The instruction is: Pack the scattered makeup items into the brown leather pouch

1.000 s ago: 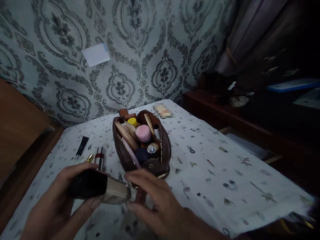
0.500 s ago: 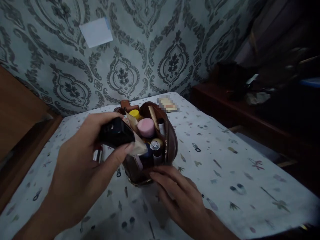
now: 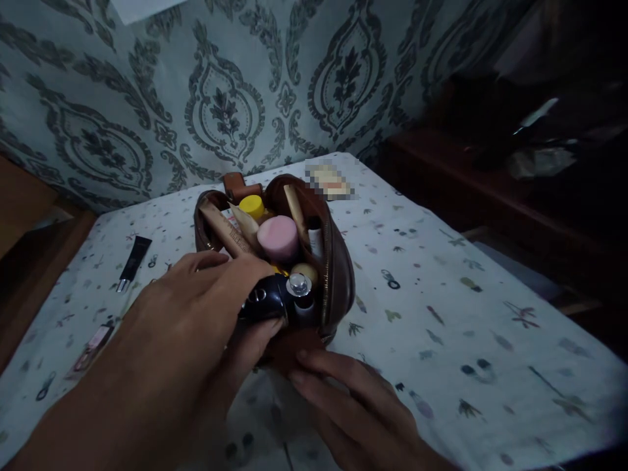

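A brown zipped makeup bag (image 3: 342, 265) lies unzipped on the printed cloth, packed with cosmetics. My left hand (image 3: 196, 327) reaches into its front left part, thumb and fingers closed round a dark, glossy cosmetic item (image 3: 265, 297) with pale lettering. Right beside that item stands a dark bottle with a clear round cap (image 3: 299, 285). My right hand (image 3: 358, 405) grips the bag's front edge, fingertips on the brown flap. Behind my left hand in the bag are a pink round-lidded jar (image 3: 277, 237), a yellow cap (image 3: 252, 207), a tan tube (image 3: 228, 229) and a white tube (image 3: 314, 239).
On the cloth (image 3: 441, 340) to the left lie a black tube (image 3: 134, 261) and a small pinkish item (image 3: 93, 347). A blurred-out card (image 3: 331, 181) sits behind the bag. Patterned wall (image 3: 284, 98) rises at the back; dark red furniture (image 3: 422, 163) stands at right.
My left hand has lowered from above the bag's left side into its front, with a dark item in its grip. My right hand stays at the front edge. The view has tilted down.
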{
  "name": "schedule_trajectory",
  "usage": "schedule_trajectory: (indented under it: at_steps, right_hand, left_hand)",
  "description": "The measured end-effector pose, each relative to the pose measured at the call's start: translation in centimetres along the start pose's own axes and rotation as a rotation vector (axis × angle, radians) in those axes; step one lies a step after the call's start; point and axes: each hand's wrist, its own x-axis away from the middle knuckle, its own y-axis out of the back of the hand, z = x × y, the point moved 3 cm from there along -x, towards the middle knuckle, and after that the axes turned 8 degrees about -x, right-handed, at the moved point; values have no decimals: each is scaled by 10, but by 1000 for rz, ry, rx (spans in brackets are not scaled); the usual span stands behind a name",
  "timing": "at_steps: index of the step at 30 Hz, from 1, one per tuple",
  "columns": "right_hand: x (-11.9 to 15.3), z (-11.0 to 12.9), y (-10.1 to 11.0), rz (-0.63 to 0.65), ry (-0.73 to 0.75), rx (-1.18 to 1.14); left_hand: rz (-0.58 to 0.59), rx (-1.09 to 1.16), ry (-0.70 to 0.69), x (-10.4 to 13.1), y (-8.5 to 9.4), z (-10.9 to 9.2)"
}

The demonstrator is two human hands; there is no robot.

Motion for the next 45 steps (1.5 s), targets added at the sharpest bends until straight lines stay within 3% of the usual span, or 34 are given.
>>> schedule_trajectory:
  at_steps: [5, 12, 18, 25, 31, 36, 45]
  right_hand:
    - [-4, 1, -2, -67, 21, -18]
    - [0, 0, -11, -181, 25, -55]
    - [-4, 1, 1, -17, 53, 16]
    - [-11, 4, 2, -52, 92, 31]
    - [-12, 6, 3, -106, 136, 35]
    - [-12, 5, 3, -113, 84, -39]
    - [-10, 4, 1, -97, 88, -49]
  left_hand:
    - [56, -98, -63, 2, -3, 0]
    - [134, -83, -17, 2, -8, 0]
    - [163, -67, -13, 4, -4, 17]
    - [229, -68, -52, 0, -2, 7]
    - [224, -138, 29, -5, -5, -7]
    - [266, -162, 49, -9, -10, -9]
    - [290, -215, -91, -7, -18, -8]
